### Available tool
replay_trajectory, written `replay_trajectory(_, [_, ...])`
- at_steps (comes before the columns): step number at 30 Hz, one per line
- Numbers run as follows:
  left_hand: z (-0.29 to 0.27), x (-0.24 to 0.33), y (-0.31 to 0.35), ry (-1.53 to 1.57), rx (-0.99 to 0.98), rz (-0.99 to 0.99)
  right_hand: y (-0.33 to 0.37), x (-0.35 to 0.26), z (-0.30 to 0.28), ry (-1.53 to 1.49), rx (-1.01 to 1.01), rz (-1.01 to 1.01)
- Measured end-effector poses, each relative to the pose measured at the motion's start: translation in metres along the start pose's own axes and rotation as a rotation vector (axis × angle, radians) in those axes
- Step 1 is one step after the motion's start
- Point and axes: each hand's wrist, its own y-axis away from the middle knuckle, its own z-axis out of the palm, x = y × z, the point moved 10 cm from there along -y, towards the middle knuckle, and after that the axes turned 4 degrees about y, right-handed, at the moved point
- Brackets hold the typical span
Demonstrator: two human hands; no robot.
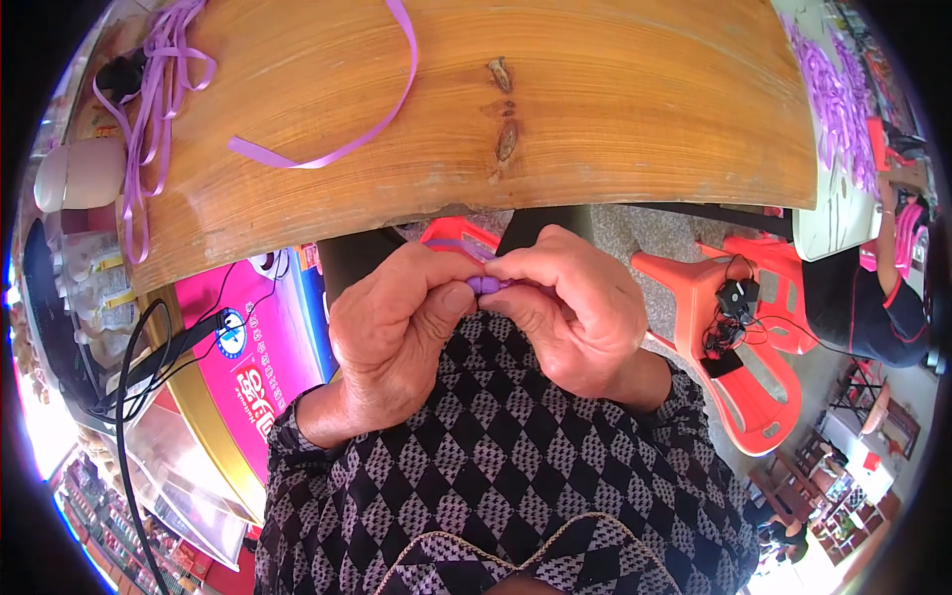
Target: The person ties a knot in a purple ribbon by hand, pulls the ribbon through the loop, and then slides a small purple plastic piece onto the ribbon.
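In front of my chest, just below the table edge, my two hands meet with fingertips pinched. Between them sits a small purple piece, perhaps a plastic clip or a folded bit of ribbon; its kind is too small to make out. My left hand grips its left end between thumb and forefinger. Closed in the same way, my right hand holds its right end. A strip of purple ribbon runs just above the fingertips. The remaining fingers of both hands are curled in, and what lies inside them is hidden.
A loose purple ribbon curves over the wooden table. More ribbon hangs at the left end, and a purple bundle lies at the right. An orange stool bears a black adapter. Another person is at far right.
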Motion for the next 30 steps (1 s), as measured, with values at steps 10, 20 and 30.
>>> replay_trajectory(10, [0.001,0.016,0.001,-0.125,0.030,0.167,0.001,-0.003,-0.002,-0.050,0.005,-0.116])
replay_trajectory(20, [0.009,0.023,0.007,-0.237,0.094,0.281,0.004,-0.016,0.001,-0.019,-0.042,-0.271])
replay_trajectory(30, [0.004,0.005,0.007,0.008,0.070,0.084,0.006,-0.008,-0.002,-0.138,0.035,-0.218])
